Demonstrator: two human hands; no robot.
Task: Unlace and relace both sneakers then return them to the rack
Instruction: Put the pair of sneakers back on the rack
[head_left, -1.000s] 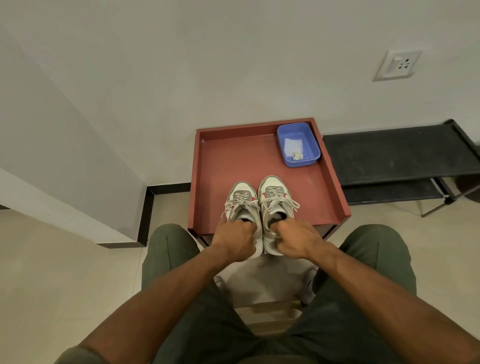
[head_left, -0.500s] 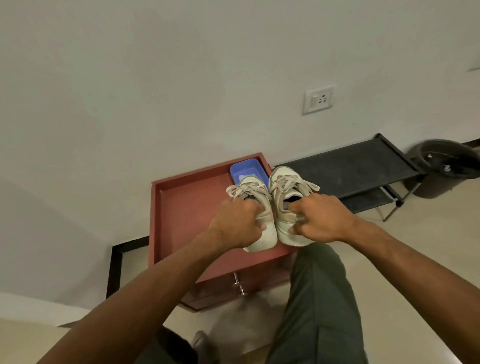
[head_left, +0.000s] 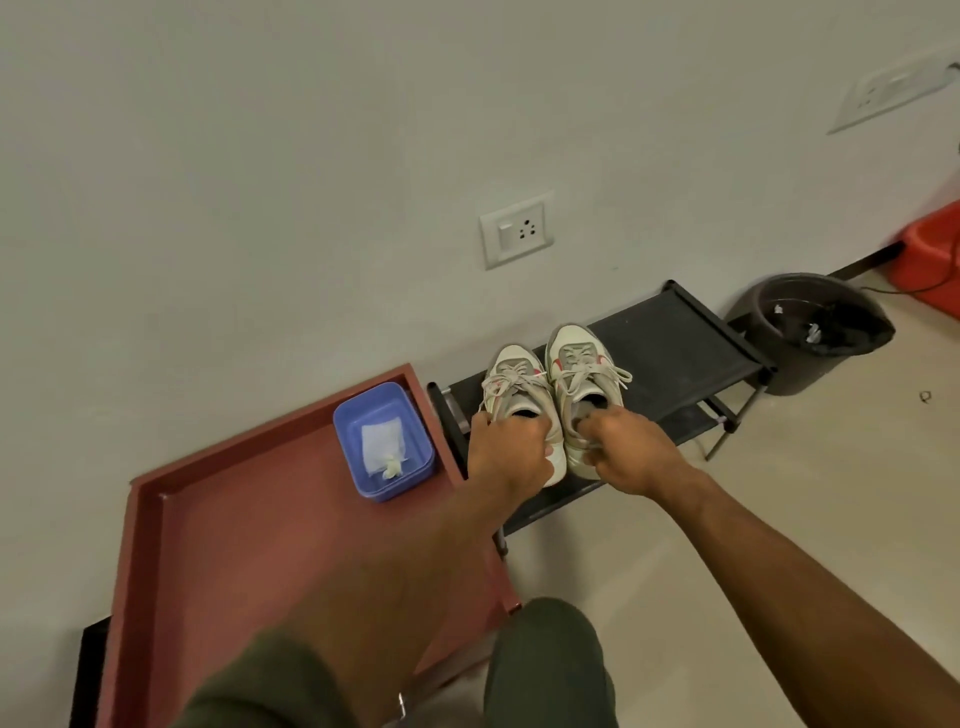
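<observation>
At frame centre, the left hand (head_left: 506, 452) and right hand (head_left: 626, 452) each grip a sneaker (head_left: 511, 387) heel over the rack (head_left: 675, 353); both should lower level, toes wallward, before letting go.

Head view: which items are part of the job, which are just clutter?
Job: left grey-white laced sneaker, right grey-white laced sneaker, black metal shoe rack, left hand, right hand.
Clutter: red tray table, blue plastic tub, dark waste bin, white wall socket.

Bare rack top (head_left: 675, 353) right of sneakers (head_left: 550, 395), wall directly behind, desk rim (head_left: 441, 431) close left, bin (head_left: 810, 332) beyond rack end
</observation>
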